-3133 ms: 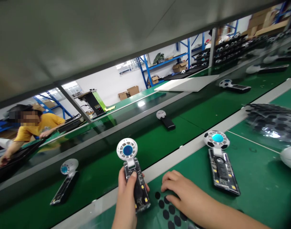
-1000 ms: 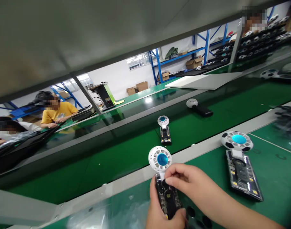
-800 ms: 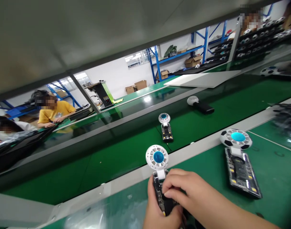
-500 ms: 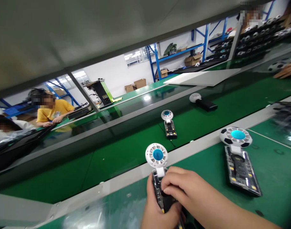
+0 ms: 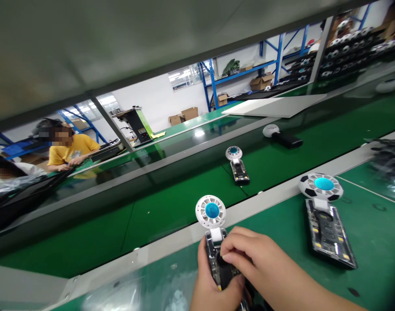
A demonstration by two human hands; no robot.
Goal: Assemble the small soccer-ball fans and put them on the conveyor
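Note:
My left hand [image 5: 213,289] is closed round the handle of a handheld fan [image 5: 211,210], near the bottom middle. The fan has a round white spoked head with a blue centre, and its clear-cased handle shows dark parts inside. My right hand [image 5: 256,255] bends over that handle, thumb and forefinger pinched at a black piece [image 5: 224,261] on its face. The fingers hide part of this piece. To the right, a second fan [image 5: 330,233] with a black-and-white football-patterned head lies on the green worktop, its handle face up.
Beyond the worktop's pale rail [image 5: 145,249] runs a green conveyor belt [image 5: 178,190]. On it lie a clear-handled fan [image 5: 239,172] and a black-handled fan [image 5: 286,140]. Dark plastic-wrapped items [image 5: 390,164] sit at right. A person in a yellow shirt [image 5: 71,152] works across the line.
The fans on the belt have shifted right and slightly away. A co-worker's hand at the far right has left view. My hands have barely moved; the held fan's head is slightly further left.

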